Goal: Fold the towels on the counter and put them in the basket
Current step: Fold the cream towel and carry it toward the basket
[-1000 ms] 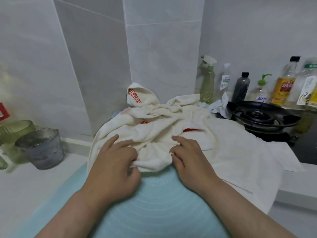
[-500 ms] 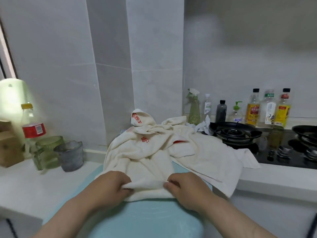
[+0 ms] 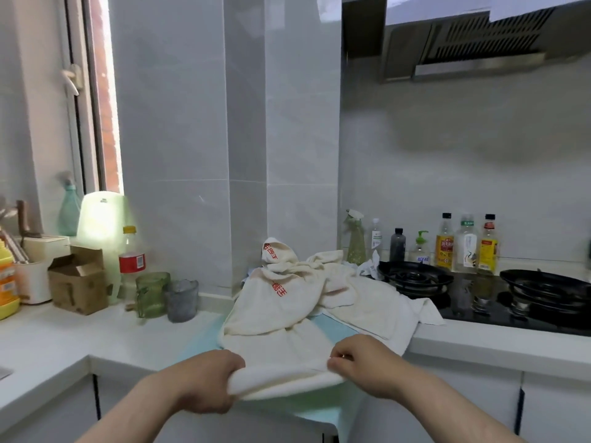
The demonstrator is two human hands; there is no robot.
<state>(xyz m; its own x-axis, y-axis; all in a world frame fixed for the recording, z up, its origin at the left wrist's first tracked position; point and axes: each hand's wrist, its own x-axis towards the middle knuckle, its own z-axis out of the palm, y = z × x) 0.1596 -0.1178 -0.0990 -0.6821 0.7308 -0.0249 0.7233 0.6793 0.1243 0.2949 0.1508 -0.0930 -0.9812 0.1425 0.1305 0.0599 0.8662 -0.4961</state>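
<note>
A cream towel (image 3: pixel 281 318) with red lettering trails from a crumpled heap of towels (image 3: pixel 319 273) in the counter's corner down over the counter's front edge. My left hand (image 3: pixel 208 383) grips its near left edge in a fist. My right hand (image 3: pixel 364 366) pinches the near right edge. Between my hands the towel's edge is stretched and held just off the counter. Another cream towel (image 3: pixel 377 306) lies spread to the right, hanging over the edge beside the stove. A light blue mat (image 3: pixel 204 337) lies under the towels. No basket is in view.
A gas stove (image 3: pixel 415 278) with two burners sits right, with several bottles (image 3: pixel 444 243) behind it. Left on the white counter (image 3: pixel 64 340) stand a green glass mug (image 3: pixel 152 294), a grey cup (image 3: pixel 181 300), a cardboard box (image 3: pixel 78 282) and a plastic bottle (image 3: pixel 131 260).
Both hands have pulled the towel's near edge back toward me, drawing it out of the heap and past the counter's front edge. My view has moved back and up.
</note>
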